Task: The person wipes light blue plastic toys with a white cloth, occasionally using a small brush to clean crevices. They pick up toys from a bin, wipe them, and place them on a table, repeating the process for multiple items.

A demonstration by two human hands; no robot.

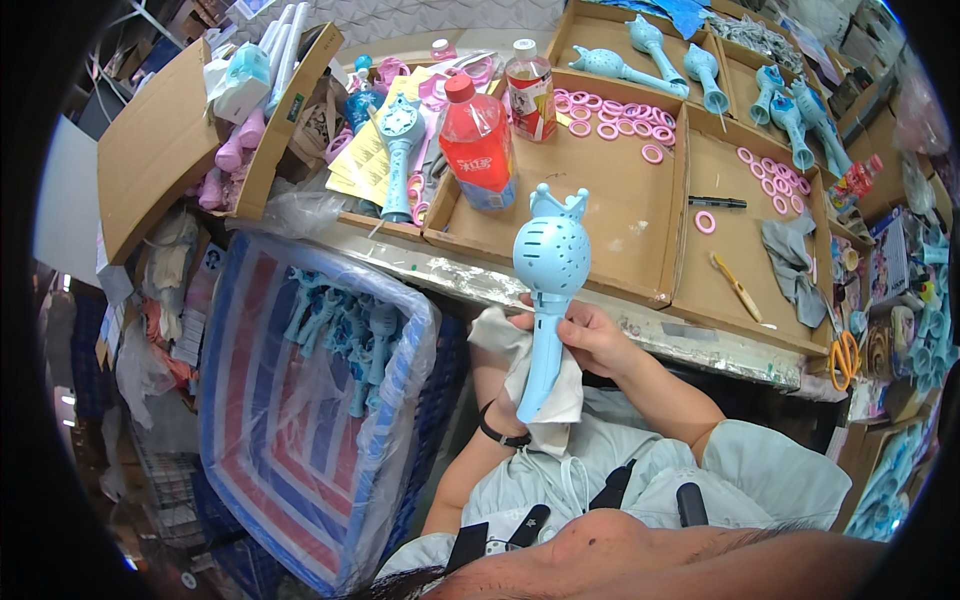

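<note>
A light blue plastic toy wand (552,262), with a round, slotted and dotted head and a small crown on top, stands nearly upright in front of my body. My right hand (598,340) is closed round the wand just below its head. On the other side, my left hand (490,368) holds a whitish cloth (556,412) against the handle. The cloth wraps behind the handle and hangs below it, hiding most of my left fingers. A dark band circles my left wrist.
Cardboard trays (615,240) on the bench hold pink rings (625,125), a black pen (717,202), a yellow-handled brush (736,288) and more wands (625,70). A red-capped bottle (476,140) stands near the front. At left, a striped, plastic-lined basket (270,470) contains blue wands. Orange scissors (844,360) hang right.
</note>
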